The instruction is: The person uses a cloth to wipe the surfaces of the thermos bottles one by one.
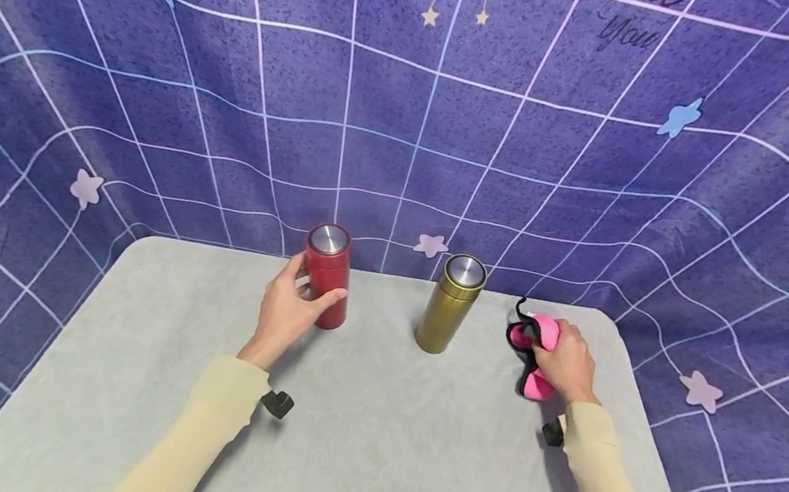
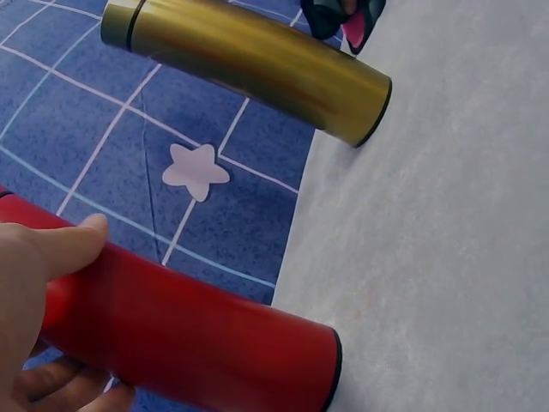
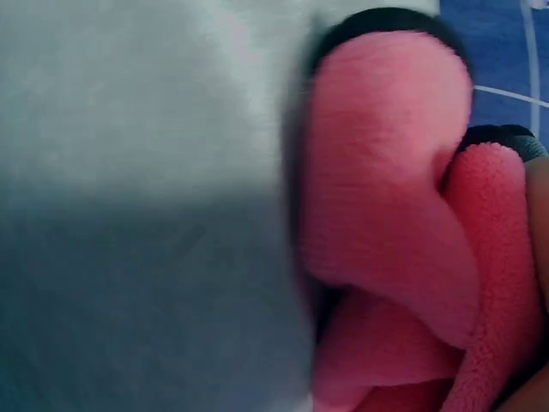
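Note:
Toward the back of the table, my left hand (image 1: 285, 313) grips a red thermos flask (image 1: 331, 275) from its left side, thumb across the front. The flask stands upright with a silver-topped lid; its lower body and dark base show in the left wrist view, the lid lying outside that frame. To its right stands a gold thermos flask (image 1: 447, 312), also silver-topped, touched by neither hand. At the right, my right hand (image 1: 567, 361) holds a bunched pink fleecy cloth (image 3: 386, 172) with black edging. Part of the cloth is hidden under the fingers.
The pale grey table (image 1: 368, 436) has rounded back corners. A purple-blue curtain (image 1: 377, 151) with grid lines and stars hangs close behind it and along both sides. A black wrist strap piece (image 1: 278, 404) juts out beside the left sleeve.

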